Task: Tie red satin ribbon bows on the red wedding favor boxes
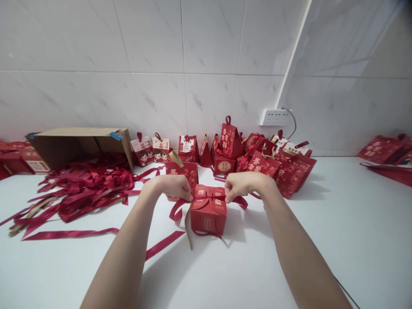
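Note:
A small red gift box [208, 218] with gold print stands on the white table in front of me. Across its closed, folded top runs a dark red ribbon [209, 198], crossed or knotted at the middle. My left hand [177, 187] pinches the ribbon at the box's left side, and a loose end curls down below it. At the right side my right hand [240, 185] pinches the other part of the ribbon, its end hanging out past the fingers. A thin red cord hangs at the box's front, and a gold strip dangles at its left.
Left, an open cardboard box [80, 132] lies on its side with a heap of red ribbons [93, 184] spilling out. Several red gift boxes [230, 141] line the tiled wall. A power strip [275, 117] is fixed above them. More red packages [383, 148] lie far right.

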Motion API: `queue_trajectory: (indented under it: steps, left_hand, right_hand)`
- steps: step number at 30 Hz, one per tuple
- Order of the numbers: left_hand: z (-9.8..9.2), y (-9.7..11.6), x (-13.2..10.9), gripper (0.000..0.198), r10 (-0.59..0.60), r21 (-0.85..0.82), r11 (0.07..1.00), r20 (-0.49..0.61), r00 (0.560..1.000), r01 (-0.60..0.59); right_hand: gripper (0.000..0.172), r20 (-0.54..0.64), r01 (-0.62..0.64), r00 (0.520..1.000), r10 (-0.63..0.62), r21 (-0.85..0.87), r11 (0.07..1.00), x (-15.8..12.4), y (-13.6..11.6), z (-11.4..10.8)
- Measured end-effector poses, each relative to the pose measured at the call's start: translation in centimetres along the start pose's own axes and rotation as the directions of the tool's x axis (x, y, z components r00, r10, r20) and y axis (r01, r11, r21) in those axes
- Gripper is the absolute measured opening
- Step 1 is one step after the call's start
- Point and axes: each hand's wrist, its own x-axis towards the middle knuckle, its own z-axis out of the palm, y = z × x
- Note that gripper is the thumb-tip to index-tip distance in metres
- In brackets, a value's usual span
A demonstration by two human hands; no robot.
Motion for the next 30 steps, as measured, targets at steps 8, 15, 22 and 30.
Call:
queue_trajectory:
  steps: [8,15,22,30]
  left_hand:
    - [0.3,-0.2,0.5,0.017,-0.005,-0.148,0.989,0.061,0.998,0.014]
    - [3.8,-2.5,0.6,0.023,0.218,-0.645,0.743,-0.014,0.976,-0.175]
    - [8.2,-3.0,1.5,0.029,0.215,-0.918,0.262,-0.244,0.946,-0.297]
    - [8.4,-3.4,1.4,0.031,0.253,-0.893,0.281,-0.285,0.925,-0.352]
  right_hand:
    - [0.014,-0.034,-0.009,0.999,0.012,0.072,0.997,0.7,-0.1,0.4]
    - [0.019,-0.086,0.229,0.973,-0.215,0.475,0.85,1.0,2.6,3.3]
    - [0.037,-0.289,0.378,0.896,-0.336,0.894,0.239,2.5,4.7,8.9]
    - [0.033,-0.249,0.341,0.92,-0.303,0.89,0.303,1.8,5.3,8.4]
